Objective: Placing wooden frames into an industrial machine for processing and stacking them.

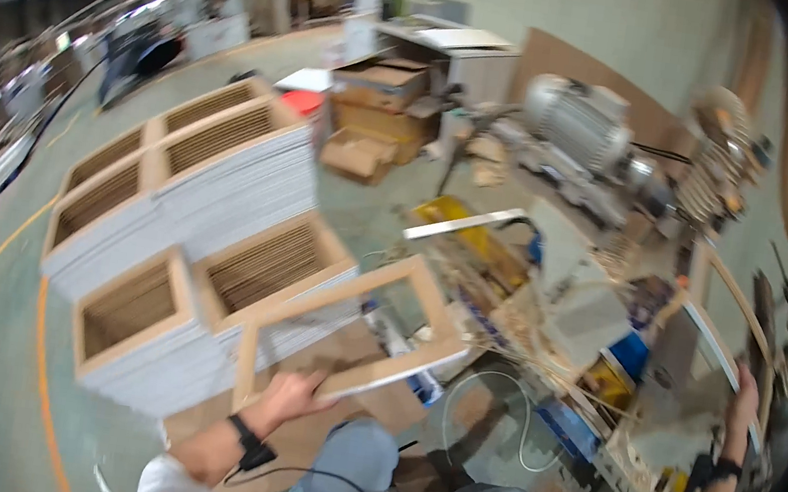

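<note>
My left hand (290, 398) is closed on a near corner of a rectangular wooden frame (392, 369) with a white outer edge. This frame is tilted over the near stacks and the brown board below them. At the far right my right hand (745, 401) grips a second wooden frame (711, 341), also white-edged, beside the machine. Only part of that frame shows clearly. To the left, tall stacks of similar frames (243, 175) stand on the floor, with two lower stacks (145, 367) nearer me.
A grey electric motor (578, 121) sits on machinery at the back right. Yellow and blue machine parts (463, 223), wood scraps and sawdust lie ahead to the right. Cardboard boxes (370, 132) and a red round object (301, 102) stand behind the stacks. A pale hose (449, 425) loops across the floor.
</note>
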